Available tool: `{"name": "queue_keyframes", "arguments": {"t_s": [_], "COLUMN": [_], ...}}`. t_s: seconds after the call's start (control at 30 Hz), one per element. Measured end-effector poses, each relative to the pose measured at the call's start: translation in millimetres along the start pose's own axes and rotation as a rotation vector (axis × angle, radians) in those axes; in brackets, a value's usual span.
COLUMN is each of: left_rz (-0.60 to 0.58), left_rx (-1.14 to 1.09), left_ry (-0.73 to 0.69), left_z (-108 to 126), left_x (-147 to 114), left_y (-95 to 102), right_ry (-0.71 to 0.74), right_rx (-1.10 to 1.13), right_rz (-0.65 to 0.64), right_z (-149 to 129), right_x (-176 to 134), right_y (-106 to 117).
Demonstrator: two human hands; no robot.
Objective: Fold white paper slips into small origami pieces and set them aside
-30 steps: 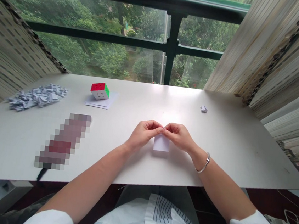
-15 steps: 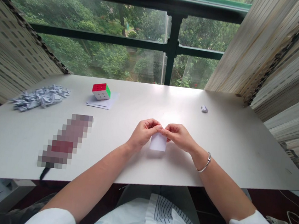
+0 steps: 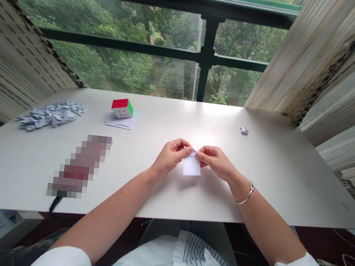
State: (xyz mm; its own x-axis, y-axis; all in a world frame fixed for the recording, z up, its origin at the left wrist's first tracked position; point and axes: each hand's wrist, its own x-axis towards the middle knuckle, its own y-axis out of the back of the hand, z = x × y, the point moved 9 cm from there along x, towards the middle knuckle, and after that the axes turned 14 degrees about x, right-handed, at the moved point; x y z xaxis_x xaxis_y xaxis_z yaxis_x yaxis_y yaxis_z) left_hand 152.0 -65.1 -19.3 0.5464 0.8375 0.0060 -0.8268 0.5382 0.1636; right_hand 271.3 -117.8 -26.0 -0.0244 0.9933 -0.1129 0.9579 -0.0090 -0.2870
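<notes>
A small white sheet of paper (image 3: 192, 167) is held up over the middle of the white table, its lower part hanging flat. My left hand (image 3: 172, 155) pinches its upper left side between thumb and fingers. At the upper right side my right hand (image 3: 214, 160) pinches it in the same way. A horizontal crease or folded edge shows near the top, between my two thumbs. The fingertips behind the paper are partly hidden.
Folded paper pieces (image 3: 52, 115) lie heaped at the far left. A puzzle cube (image 3: 123, 108) rests on stacked paper sheets (image 3: 134, 122). One small folded paper piece (image 3: 244, 130) sits at back right. A pixelated object (image 3: 80, 165) lies left on the white table (image 3: 275, 168).
My thumbs have moved apart slightly, uncovering a crease near the paper's top. The paper has tilted a little and risen slightly. The camera view has shifted a little.
</notes>
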Motion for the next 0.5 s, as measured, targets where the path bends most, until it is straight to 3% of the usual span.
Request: {"name": "queue_keyframes", "arguments": {"t_s": [0.23,0.5], "left_rz": [0.027,-0.109], "left_rx": [0.002,0.062], "left_ry": [0.052,0.049], "left_z": [-5.0,-4.2], "left_x": [3.2,-0.4], "left_y": [8.0,-2.7], "right_ry": [0.038,0.053], "right_rx": [0.021,-0.001], "right_rz": [0.080,0.098], "right_z": [-5.2,-3.8], "right_x": [0.4,0.6], "right_y": [7.2,8.2]}}
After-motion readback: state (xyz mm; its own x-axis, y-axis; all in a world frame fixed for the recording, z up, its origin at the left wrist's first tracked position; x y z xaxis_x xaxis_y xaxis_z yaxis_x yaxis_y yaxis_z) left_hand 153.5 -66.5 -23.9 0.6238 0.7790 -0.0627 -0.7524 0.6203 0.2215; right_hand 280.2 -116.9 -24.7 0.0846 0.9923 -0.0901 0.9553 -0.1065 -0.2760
